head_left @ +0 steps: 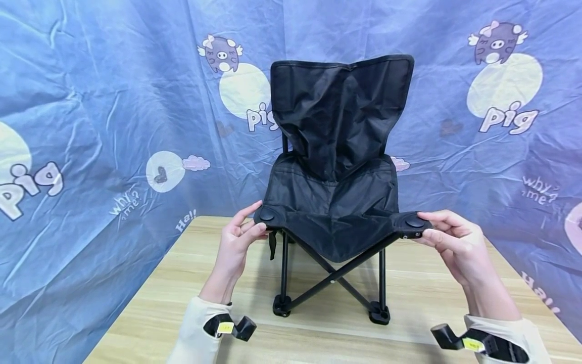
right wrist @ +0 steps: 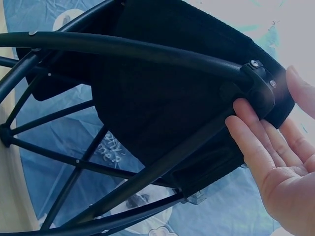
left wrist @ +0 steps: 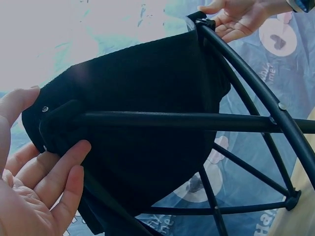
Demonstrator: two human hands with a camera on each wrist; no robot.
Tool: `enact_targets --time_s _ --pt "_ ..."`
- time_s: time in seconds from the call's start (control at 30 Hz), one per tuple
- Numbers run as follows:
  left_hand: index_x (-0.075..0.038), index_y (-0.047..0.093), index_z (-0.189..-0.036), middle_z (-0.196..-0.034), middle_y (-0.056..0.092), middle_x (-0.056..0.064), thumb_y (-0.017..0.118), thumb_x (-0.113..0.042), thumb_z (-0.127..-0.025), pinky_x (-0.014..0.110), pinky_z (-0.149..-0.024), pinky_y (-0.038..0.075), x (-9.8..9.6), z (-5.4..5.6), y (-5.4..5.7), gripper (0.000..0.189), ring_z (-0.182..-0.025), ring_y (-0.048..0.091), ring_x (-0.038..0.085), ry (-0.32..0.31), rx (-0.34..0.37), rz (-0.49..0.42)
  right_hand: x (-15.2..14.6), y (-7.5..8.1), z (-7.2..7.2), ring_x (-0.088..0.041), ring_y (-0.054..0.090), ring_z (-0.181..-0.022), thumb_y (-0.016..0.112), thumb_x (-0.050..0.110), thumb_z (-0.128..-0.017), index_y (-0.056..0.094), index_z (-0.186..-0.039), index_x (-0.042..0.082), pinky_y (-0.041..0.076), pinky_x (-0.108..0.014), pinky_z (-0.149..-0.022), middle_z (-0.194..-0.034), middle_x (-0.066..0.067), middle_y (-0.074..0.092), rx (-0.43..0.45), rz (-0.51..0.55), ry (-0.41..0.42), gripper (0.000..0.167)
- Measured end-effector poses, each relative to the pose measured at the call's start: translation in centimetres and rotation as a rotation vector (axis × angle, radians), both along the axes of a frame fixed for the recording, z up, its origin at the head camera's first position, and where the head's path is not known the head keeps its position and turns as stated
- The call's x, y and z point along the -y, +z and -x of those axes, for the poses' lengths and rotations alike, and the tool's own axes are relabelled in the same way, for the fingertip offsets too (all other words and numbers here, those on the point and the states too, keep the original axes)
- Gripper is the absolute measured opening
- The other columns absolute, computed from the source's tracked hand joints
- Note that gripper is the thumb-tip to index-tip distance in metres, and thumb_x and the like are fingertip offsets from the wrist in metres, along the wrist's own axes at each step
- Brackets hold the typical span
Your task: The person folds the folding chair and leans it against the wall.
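Observation:
A black folding chair [head_left: 334,217] stands unfolded on the wooden table, its backrest [head_left: 341,111] upright and its seat fabric sagging in the middle. My left hand [head_left: 238,232] holds the front left seat corner between thumb and fingers. The opposite corner is held by my right hand [head_left: 454,242] in the same way. Seen from below in the left wrist view, the left hand's fingers [left wrist: 64,167] reach under the corner beside a leg tube [left wrist: 172,120]. In the right wrist view, fingers [right wrist: 253,142] lie under the plastic corner joint [right wrist: 258,91].
The light wooden table [head_left: 182,293] carries the chair's feet [head_left: 379,313]. A blue curtain [head_left: 113,101] with pig prints hangs close behind and on both sides. A short black strap [head_left: 272,245] dangles below the left seat corner.

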State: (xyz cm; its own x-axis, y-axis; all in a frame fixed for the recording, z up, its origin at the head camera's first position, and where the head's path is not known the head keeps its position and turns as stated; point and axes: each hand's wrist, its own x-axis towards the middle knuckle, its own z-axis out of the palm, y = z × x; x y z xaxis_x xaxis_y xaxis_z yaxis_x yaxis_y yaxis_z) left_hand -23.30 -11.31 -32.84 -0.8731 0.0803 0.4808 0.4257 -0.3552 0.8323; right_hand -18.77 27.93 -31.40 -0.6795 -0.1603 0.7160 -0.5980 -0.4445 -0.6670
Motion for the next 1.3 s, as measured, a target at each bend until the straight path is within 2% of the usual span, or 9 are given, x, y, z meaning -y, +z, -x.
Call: enact_targets --time_s 0.07,0.27,0.7,0.93,1.3 --pt "0.011 0.048 -0.14 -0.095 0.076 0.003 0.063 0.003 -0.088 0.03 -0.072 0.058 -0.1 0.0 0.1 0.055 -0.077 0.072 0.015 -0.006 -0.003 -0.001 0.1 0.1 0.0 -0.025 0.072 -0.093 0.034 -0.029 -0.089 0.066 -0.116 -0.007 0.058 -0.032 -0.082 -0.106 -0.019 0.072 0.001 0.002 0.001 0.048" --pt "0.01 0.047 -0.14 -0.094 0.076 0.003 0.062 0.003 -0.088 0.028 -0.071 0.057 -0.3 0.0 0.3 0.055 -0.079 0.073 0.014 -0.016 -0.005 -0.004 0.0 -0.1 0.5 -0.032 0.071 -0.096 0.035 -0.03 -0.089 0.059 -0.12 -0.019 0.058 -0.037 -0.085 -0.109 -0.028 0.069 -0.016 0.082 0.112 0.041" --pt "0.007 0.048 -0.141 -0.098 0.076 0.001 0.06 0.004 -0.088 0.029 -0.074 0.057 -1.0 -0.2 1.5 0.055 -0.079 0.073 0.016 -0.013 0.031 0.011 0.4 0.8 0.6 -0.033 0.072 -0.091 0.034 -0.031 -0.088 0.061 -0.118 -0.018 0.058 -0.036 -0.083 -0.106 -0.027 0.069 -0.009 0.099 0.09 0.043" --pt "0.009 0.045 -0.142 -0.096 0.076 0.001 0.065 -0.001 -0.089 0.028 -0.074 0.057 -1.3 -0.3 1.6 0.058 -0.079 0.073 0.015 -0.037 0.013 -0.007 0.7 1.0 0.6 -0.031 0.072 -0.094 0.037 -0.029 -0.089 0.061 -0.119 -0.018 0.058 -0.035 -0.084 -0.109 -0.026 0.069 -0.016 0.088 0.09 0.04" --pt "0.01 0.045 -0.142 -0.094 0.076 0.003 0.061 -0.001 -0.088 0.029 -0.074 0.056 -2.1 -0.3 2.4 0.057 -0.081 0.074 0.016 -0.045 -0.012 0.011 1.2 1.6 0.5 -0.032 0.072 -0.093 0.037 -0.03 -0.089 0.061 -0.117 -0.018 0.059 -0.036 -0.083 -0.107 -0.027 0.069 -0.024 0.096 0.073 0.039"
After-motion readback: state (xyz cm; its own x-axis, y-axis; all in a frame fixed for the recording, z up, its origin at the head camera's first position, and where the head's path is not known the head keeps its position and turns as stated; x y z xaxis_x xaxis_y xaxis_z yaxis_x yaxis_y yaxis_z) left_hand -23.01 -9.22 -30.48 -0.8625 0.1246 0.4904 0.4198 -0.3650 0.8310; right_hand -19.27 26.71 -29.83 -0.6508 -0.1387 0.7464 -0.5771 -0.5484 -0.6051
